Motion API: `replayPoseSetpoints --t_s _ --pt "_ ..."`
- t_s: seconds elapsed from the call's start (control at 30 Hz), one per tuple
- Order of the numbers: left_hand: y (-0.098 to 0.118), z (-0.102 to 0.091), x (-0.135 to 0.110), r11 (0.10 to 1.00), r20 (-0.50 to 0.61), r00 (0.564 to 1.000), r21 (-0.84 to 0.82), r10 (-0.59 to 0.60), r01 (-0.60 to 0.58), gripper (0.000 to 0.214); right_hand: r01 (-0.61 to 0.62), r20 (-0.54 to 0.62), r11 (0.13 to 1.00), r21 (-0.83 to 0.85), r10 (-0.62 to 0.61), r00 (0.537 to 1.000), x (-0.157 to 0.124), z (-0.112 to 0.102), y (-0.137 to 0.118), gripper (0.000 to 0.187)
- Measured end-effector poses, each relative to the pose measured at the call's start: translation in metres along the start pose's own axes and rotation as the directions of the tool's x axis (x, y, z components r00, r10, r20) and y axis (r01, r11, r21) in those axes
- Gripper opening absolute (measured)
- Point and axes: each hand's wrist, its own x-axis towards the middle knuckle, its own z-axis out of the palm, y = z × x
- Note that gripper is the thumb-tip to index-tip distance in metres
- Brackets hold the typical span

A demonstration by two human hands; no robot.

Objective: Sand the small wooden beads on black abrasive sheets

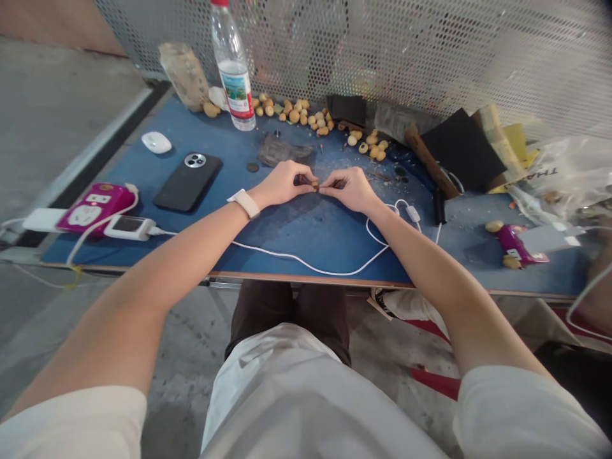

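Pinching a small tan rounded bead [314, 185] between them, the fingertips [306, 179] of the left hand [282, 183] and right hand [347, 190] press together on its two sides, just above the blue tabletop [296, 229]; a scatter of similar tan beads [299, 115] lies farther off; a flat black smartphone [187, 182] rests left of the left hand; a thin white cable [306, 262] curves below the wrists.

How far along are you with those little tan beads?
Done-looking: a loose row of tan beads lies along the back of the blue table top. In hand: the left hand and right hand pinch one small bead between them. Left: two more beads sit by a purple packet; whether they're finished, I cannot tell.
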Motion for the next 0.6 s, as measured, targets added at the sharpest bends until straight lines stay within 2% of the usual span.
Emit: replayPoseSetpoints --t_s 0.23,0.6 --pt "0.0007 -0.0004 -0.0007 1.000 -0.006 1.000 0.005 -0.012 0.012 0.029 -0.018 -0.083 1.000 0.014 0.019 0.996 0.0017 0.0010 0.0054 0.031" --pt "0.0006 0.0002 -0.0007 1.000 0.001 1.000 -0.021 -0.017 0.017 0.023 -0.003 -0.040 1.000 0.017 0.004 0.999 0.0006 -0.0011 0.0023 0.029"
